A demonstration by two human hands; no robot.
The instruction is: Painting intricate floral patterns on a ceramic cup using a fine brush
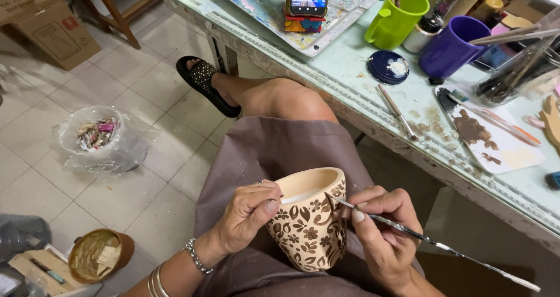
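Observation:
A cream ceramic cup [309,227] with brown leaf and flower patterns rests over my lap, tilted toward the left. My left hand [248,212] grips its rim, thumb inside the opening. My right hand [382,230] holds a thin paintbrush [443,247], its tip touching the cup's upper right side near the rim. The brush handle runs off to the lower right.
The worktable [373,104] on the right carries a green mug [396,17], a purple mug [452,43], a blue lid [389,67], a palette with brown paint [490,136], a loose brush [396,111] and a phone on a stand [307,0]. A plastic bag [99,139] and a small bucket [99,255] sit on the tiled floor.

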